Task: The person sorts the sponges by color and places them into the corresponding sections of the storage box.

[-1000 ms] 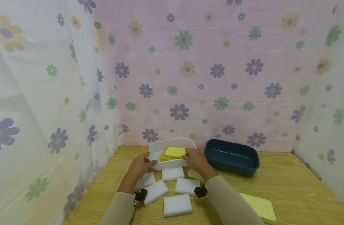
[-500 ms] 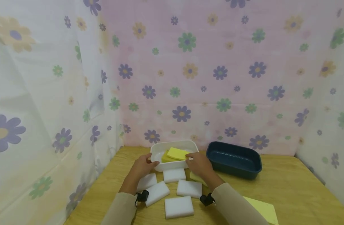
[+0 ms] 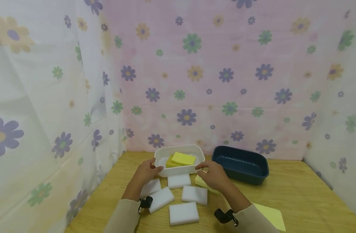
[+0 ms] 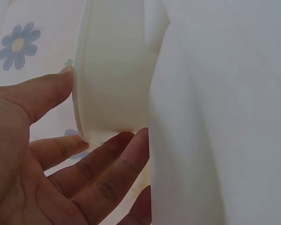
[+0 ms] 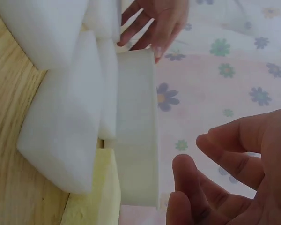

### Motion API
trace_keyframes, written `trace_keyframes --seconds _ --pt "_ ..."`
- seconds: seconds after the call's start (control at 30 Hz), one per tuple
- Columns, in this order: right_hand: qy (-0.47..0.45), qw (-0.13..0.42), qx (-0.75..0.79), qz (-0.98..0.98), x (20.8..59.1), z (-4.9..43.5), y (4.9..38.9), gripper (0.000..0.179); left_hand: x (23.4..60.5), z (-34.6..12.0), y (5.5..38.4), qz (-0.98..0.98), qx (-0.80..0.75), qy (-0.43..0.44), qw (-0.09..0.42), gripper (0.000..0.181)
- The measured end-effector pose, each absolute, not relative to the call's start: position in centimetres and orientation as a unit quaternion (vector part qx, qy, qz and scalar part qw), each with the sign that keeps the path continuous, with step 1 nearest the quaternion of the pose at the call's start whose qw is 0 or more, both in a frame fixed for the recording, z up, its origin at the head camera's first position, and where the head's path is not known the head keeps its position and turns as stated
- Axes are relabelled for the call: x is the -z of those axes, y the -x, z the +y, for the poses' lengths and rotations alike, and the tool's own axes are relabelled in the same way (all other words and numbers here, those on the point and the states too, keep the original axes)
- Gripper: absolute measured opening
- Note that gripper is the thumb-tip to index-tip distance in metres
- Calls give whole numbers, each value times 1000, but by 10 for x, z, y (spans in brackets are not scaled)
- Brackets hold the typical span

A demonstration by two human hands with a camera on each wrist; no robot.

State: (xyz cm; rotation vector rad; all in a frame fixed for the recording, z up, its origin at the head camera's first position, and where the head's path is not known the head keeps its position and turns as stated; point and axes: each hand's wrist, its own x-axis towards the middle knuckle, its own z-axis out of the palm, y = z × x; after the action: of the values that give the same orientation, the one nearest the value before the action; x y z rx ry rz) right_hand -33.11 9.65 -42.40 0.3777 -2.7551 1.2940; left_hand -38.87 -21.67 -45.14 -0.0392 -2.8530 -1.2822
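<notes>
White and held at its left front corner by your left grip, thumb and fingers bent around it, is a shallow tub. Your right grip is spread, fingers loosely bent, near the tub's right front corner. Inside, two yellow sponges lie stacked. In front, five white blocks and a paler sponge lie on the wooden bench; a dark blue tub stands to the right.
</notes>
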Motion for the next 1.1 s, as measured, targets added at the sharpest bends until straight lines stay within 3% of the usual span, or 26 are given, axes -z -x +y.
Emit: trace_keyframes --seconds 0.3,0.6,0.83,1.1 --pt "-134 21 -428 -894 432 117 312 17 449 -217 386 -910 414 6 4 78" --pt "-108 44 -362 -925 454 145 287 51 453 -218 391 -916 400 22 12 77" --pt "-98 18 -357 -929 467 167 263 78 453 -218 392 -916 401 27 12 72" --pt "-146 11 -319 -936 473 175 255 76 453 -220 391 -916 400 25 12 76"
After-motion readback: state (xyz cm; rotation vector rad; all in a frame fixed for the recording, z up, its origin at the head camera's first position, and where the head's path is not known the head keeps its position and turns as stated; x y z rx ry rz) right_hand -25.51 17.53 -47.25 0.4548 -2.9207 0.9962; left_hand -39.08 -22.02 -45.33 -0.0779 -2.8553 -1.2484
